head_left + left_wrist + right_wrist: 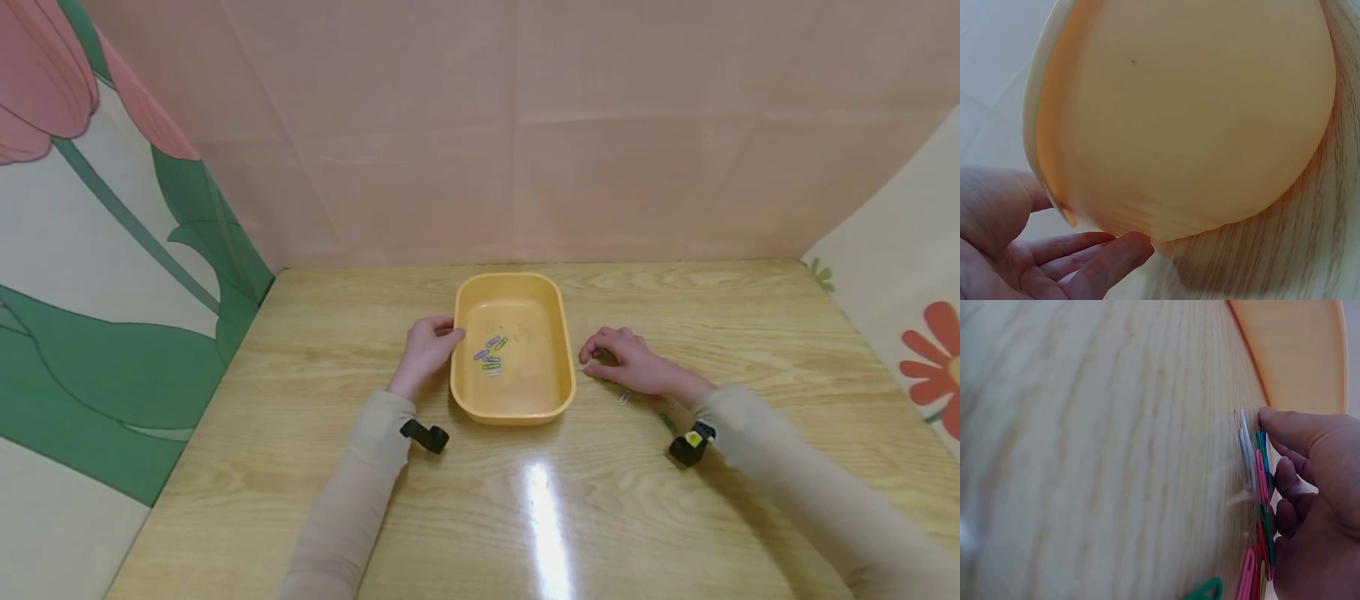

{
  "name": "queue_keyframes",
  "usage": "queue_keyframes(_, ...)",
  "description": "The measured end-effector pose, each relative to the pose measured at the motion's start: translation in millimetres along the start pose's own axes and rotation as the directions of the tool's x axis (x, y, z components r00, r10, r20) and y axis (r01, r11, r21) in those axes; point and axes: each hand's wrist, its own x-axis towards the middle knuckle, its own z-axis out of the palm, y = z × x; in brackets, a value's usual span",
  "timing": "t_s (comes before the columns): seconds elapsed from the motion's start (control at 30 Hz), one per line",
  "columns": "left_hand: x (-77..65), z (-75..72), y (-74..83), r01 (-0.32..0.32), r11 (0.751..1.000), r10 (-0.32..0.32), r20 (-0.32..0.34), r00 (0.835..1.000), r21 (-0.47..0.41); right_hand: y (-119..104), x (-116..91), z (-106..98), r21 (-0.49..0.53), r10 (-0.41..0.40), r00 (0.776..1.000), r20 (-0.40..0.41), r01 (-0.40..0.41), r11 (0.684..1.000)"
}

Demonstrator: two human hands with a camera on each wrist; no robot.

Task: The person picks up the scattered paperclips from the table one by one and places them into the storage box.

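A yellow plastic bin [566,392] stands on the table, with several blue, green and pale paper clips [491,360] on its floor. My left hand [429,354] grips the bin's left side, thumb at the rim and fingers against the outer wall [1210,125]. To the right of the bin, my right hand [630,362] pinches a small pale paper clip [581,367] at its fingertips, close to the bin's wall. Under and beside that hand lie loose paper clips: a white one [1246,450], pink ones [1262,475], and green and red ones.
The wooden table [300,483] runs back to a pink cloth backdrop [517,167]. Floral panels stand at the left [112,275] and right [922,275] edges. Each wrist wears a black camera mount, one on the left [426,437] and one on the right [688,448].
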Motion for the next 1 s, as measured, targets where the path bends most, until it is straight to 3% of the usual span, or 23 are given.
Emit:
queue_keyframes(0.47, 1.3, 0.9, -0.1, -0.019, 1.0, 0.019, -0.006, 1.0, 0.005, 1, 1, -1, 0.015, 0.023, 0.999, 0.025, -0.024, 1.0)
queue_keyframes(0.57, 1.3, 0.9, 0.7, -0.019, 1.0, 0.019, -0.005, 1.0, 0.002, 1, 1, -3, 0.066, 0.01, 1.0, 0.017, -0.011, 0.998)
queue_keyframes(0.7, 1.4, 1.0, 0.9, -0.015, 1.0, 0.015, -0.002, 1.0, -0.003, 2, 3, -6, 0.206, -0.018, 1.0, 0.018, 0.014, 0.979)
queue_keyframes(0.8, 1.7, 0.9, 0.2, -0.014, 1.0, 0.014, -0.002, 1.0, -0.003, 0, 5, -10, 0.287, 0.025, 0.998, 0.052, -0.039, 0.957)
queue_keyframes(0.9, 1.8, 0.5, -0.3, -0.019, 1.0, 0.019, -0.003, 1.0, -0.004, -3, 9, -17, 0.295, 0.128, 0.989, 0.074, -0.145, 0.944)
queue_keyframes(1.0, 1.2, 0.3, 0.3, -0.018, 1.0, 0.018, -0.003, 1.0, -0.006, -7, 15, -25, 0.317, 0.207, 0.977, 0.045, -0.21, 0.925)
